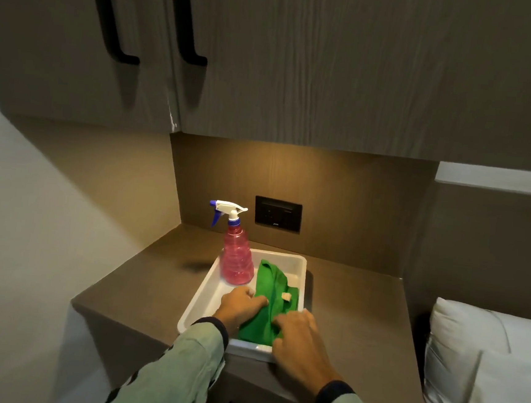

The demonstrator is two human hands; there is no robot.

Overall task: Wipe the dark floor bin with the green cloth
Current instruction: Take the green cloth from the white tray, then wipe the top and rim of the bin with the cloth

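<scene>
The green cloth (pixel 270 295) lies crumpled inside a white tray (pixel 299 263) on a brown bedside counter. My left hand (pixel 240 308) rests on the cloth's left edge, fingers curled onto the fabric. My right hand (pixel 300 339) presses on its near right part, fingers bent over it. Whether either hand has pinched the cloth is unclear. No dark floor bin is in view.
A pink spray bottle (pixel 236 260) with a white and blue trigger stands in the tray's far left corner. A black socket plate (pixel 277 214) sits on the back wall. Cabinet doors with black handles (pixel 189 34) hang overhead. White pillows (pixel 484 365) lie at the right.
</scene>
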